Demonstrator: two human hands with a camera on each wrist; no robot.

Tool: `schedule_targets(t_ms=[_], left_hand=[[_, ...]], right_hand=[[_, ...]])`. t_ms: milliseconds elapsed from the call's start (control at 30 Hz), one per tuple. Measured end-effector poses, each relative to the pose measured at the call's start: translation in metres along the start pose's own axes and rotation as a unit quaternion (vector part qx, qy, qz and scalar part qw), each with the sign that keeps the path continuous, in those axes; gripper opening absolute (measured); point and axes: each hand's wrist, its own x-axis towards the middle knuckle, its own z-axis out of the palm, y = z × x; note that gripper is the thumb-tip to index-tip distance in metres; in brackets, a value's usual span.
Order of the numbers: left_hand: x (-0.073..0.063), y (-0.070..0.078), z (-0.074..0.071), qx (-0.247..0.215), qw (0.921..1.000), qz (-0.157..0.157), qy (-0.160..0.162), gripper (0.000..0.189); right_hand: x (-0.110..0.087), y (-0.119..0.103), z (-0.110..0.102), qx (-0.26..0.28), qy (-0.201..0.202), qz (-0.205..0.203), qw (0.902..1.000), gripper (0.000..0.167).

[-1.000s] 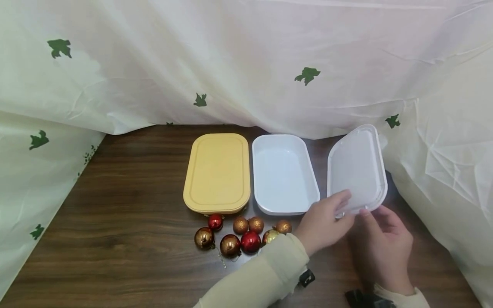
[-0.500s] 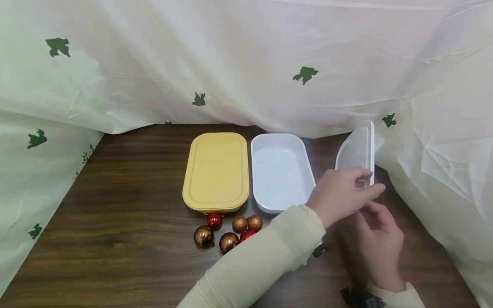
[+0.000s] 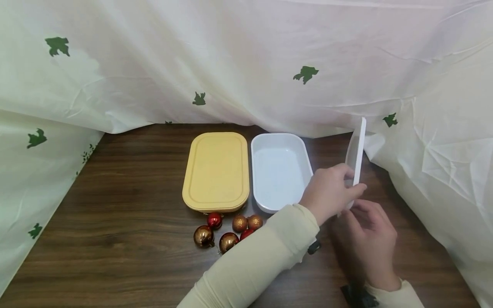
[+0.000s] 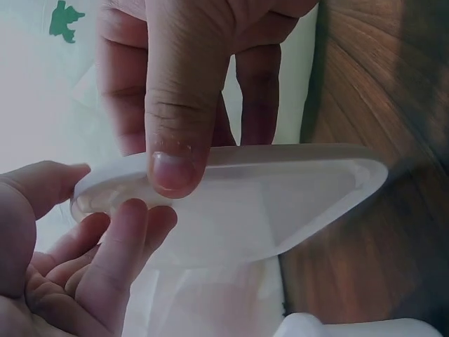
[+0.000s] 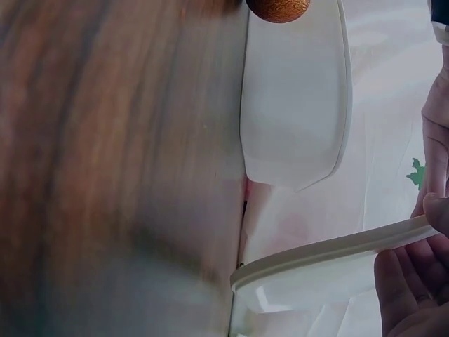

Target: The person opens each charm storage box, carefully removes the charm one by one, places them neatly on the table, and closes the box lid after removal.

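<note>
A white plastic lid (image 3: 360,149) stands tilted nearly edge-on at the right of the table, raised in both hands. My left hand (image 3: 331,188) pinches its rim, with the thumb on one side, as the left wrist view shows. Lower down, my right hand (image 3: 371,239) pinches the lid's near end between thumb and fingers (image 4: 126,225). Left of the hands sits an open white box (image 3: 281,179) with nothing inside. Beside it is a yellow box (image 3: 217,171) with its lid on.
Several baubles lie before the boxes, among them a small red bauble (image 3: 214,220), a shiny brown bauble (image 3: 203,236) and a glittery gold bauble (image 3: 239,223). My left sleeve (image 3: 258,256) hides some. A white curtain (image 3: 246,64) encloses the back and sides of the wooden table (image 3: 127,205).
The lid has turned from face-on to nearly edge-on. My left hand has moved up along its rim, and the left sleeve now covers more baubles. My right hand has shifted slightly left.
</note>
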Motion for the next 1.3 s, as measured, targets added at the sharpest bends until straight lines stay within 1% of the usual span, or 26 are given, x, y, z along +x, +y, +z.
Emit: schedule_targets(t_ms=[100, 200, 267, 333, 433, 500, 533, 600, 633, 667, 700, 733, 767, 800, 867, 900, 933, 967, 1067, 1100, 1133, 1167, 1233, 1267, 1300], left_hand=[[0.000, -0.005, 0.001, -0.031, 0.9994, -0.012, 0.007, 0.016], [0.001, -0.012, 0.001, -0.066, 0.9974, -0.009, 0.027, 0.014], [0.002, -0.017, 0.000, -0.095, 0.9945, -0.008, 0.043, 0.015], [0.001, -0.022, -0.002, -0.128, 0.9901, -0.008, 0.058, 0.017], [-0.001, -0.030, -0.006, -0.178, 0.9810, -0.014, 0.075, 0.020], [-0.003, -0.036, -0.008, -0.218, 0.9723, -0.016, 0.081, 0.021], [-0.004, -0.038, -0.009, -0.237, 0.9677, -0.019, 0.083, 0.021], [-0.006, -0.042, -0.011, -0.270, 0.9586, -0.024, 0.088, 0.021], [-0.006, -0.044, -0.011, -0.282, 0.9550, -0.026, 0.089, 0.020], [-0.007, -0.046, -0.011, -0.290, 0.9521, -0.026, 0.092, 0.020], [-0.008, -0.047, -0.011, -0.298, 0.9496, -0.029, 0.094, 0.021], [-0.009, -0.048, -0.012, -0.303, 0.9480, -0.032, 0.093, 0.021], [-0.010, -0.048, -0.012, -0.305, 0.9473, -0.034, 0.092, 0.021], [-0.011, -0.049, -0.013, -0.309, 0.9462, -0.035, 0.091, 0.021], [-0.013, -0.049, -0.014, -0.323, 0.9417, -0.039, 0.085, 0.022], [-0.013, -0.049, -0.015, -0.332, 0.9388, -0.041, 0.084, 0.022], [-0.013, -0.049, -0.016, -0.340, 0.9357, -0.041, 0.084, 0.021], [-0.014, -0.049, -0.017, -0.351, 0.9319, -0.042, 0.083, 0.021], [-0.014, -0.051, -0.021, -0.375, 0.9229, -0.044, 0.076, 0.024], [-0.015, -0.052, -0.022, -0.379, 0.9216, -0.046, 0.072, 0.027], [-0.016, -0.054, -0.024, -0.376, 0.9227, -0.050, 0.068, 0.031], [-0.017, -0.056, -0.025, -0.368, 0.9262, -0.054, 0.062, 0.035], [-0.020, -0.060, -0.028, -0.329, 0.9405, -0.066, 0.052, 0.044], [-0.021, -0.061, -0.029, -0.307, 0.9480, -0.069, 0.046, 0.047], [-0.023, -0.063, -0.031, -0.277, 0.9575, -0.069, 0.042, 0.049]], right_hand=[[0.001, 0.001, 0.001, -0.012, -0.006, 0.005, 0.9999, 0.025], [0.003, 0.002, 0.002, -0.010, -0.005, 0.006, 0.9999, 0.026], [0.005, 0.003, 0.002, -0.008, -0.002, 0.008, 0.9999, 0.028], [0.006, 0.005, 0.000, 0.005, 0.006, 0.015, 0.9999, 0.028], [0.011, 0.011, -0.004, 0.025, 0.024, 0.048, 0.9982, 0.027], [0.016, 0.018, -0.008, 0.042, 0.035, 0.088, 0.9946, 0.026], [0.020, 0.022, -0.010, 0.048, 0.036, 0.114, 0.9916, 0.027], [0.028, 0.030, -0.014, 0.058, 0.018, 0.185, 0.9809, 0.032], [0.031, 0.035, -0.016, 0.058, 0.000, 0.219, 0.9740, 0.036], [0.035, 0.039, -0.018, 0.064, -0.029, 0.257, 0.9640, 0.041], [0.038, 0.042, -0.019, 0.084, -0.061, 0.290, 0.9514, 0.046], [0.040, 0.045, -0.021, 0.114, -0.093, 0.319, 0.9363, 0.051], [0.042, 0.047, -0.022, 0.146, -0.124, 0.343, 0.9197, 0.057], [0.044, 0.050, -0.022, 0.180, -0.148, 0.356, 0.9049, 0.062], [0.045, 0.053, -0.023, 0.245, -0.179, 0.383, 0.8724, 0.069], [0.046, 0.055, -0.023, 0.273, -0.179, 0.390, 0.8611, 0.072], [0.046, 0.056, -0.023, 0.287, -0.179, 0.396, 0.8536, 0.073], [0.046, 0.057, -0.023, 0.295, -0.175, 0.402, 0.8492, 0.074], [0.047, 0.057, -0.022, 0.289, -0.160, 0.423, 0.8441, 0.072], [0.047, 0.057, -0.022, 0.288, -0.156, 0.428, 0.8420, 0.072], [0.047, 0.056, -0.022, 0.285, -0.155, 0.433, 0.8412, 0.071], [0.047, 0.056, -0.022, 0.280, -0.156, 0.434, 0.8419, 0.071], [0.048, 0.054, -0.022, 0.269, -0.158, 0.434, 0.8453, 0.070], [0.048, 0.053, -0.022, 0.252, -0.162, 0.429, 0.8524, 0.069], [0.048, 0.051, -0.022, 0.232, -0.169, 0.426, 0.8578, 0.068]])
